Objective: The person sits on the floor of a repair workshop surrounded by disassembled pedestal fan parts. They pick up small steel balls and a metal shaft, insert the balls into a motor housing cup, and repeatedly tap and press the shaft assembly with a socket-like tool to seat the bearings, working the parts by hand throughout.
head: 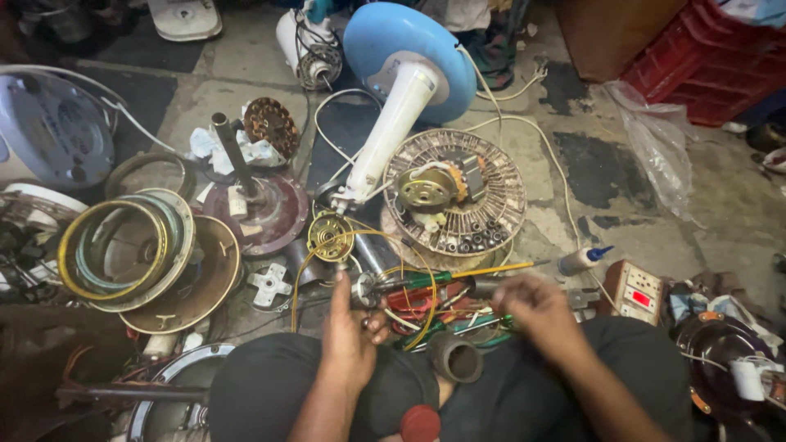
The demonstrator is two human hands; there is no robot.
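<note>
While I sit on the floor with my knees drawn up, my left hand [348, 331] closes around a small metal fan part [366, 288], the forefinger stretched straight up along it and the other fingers curled under. That part sits just below the round fan guard [455, 192], which I take as my landmark. My right hand [536, 304] hangs below and a little right of the guard, blurred; its fingers look drawn together, but I cannot tell whether they pinch anything.

Between my two hands, just under the guard, lies a heap of screwdrivers [446, 299] with green, red and yellow handles. A yellow wire [360, 237] loops from the guard's lower left edge down toward my left hand. Bolted to the middle of the guard is a brassy motor [427, 190]. A white fan stem [391, 135] leans in from the guard's upper left, rising to a blue base [405, 45]. Right of the guard, near its lower edge, lies a small white bottle with a blue nozzle [583, 259], and beyond it a white switch box [639, 290]. Well left of the guard sit stacked rings and covers [135, 250].
</note>
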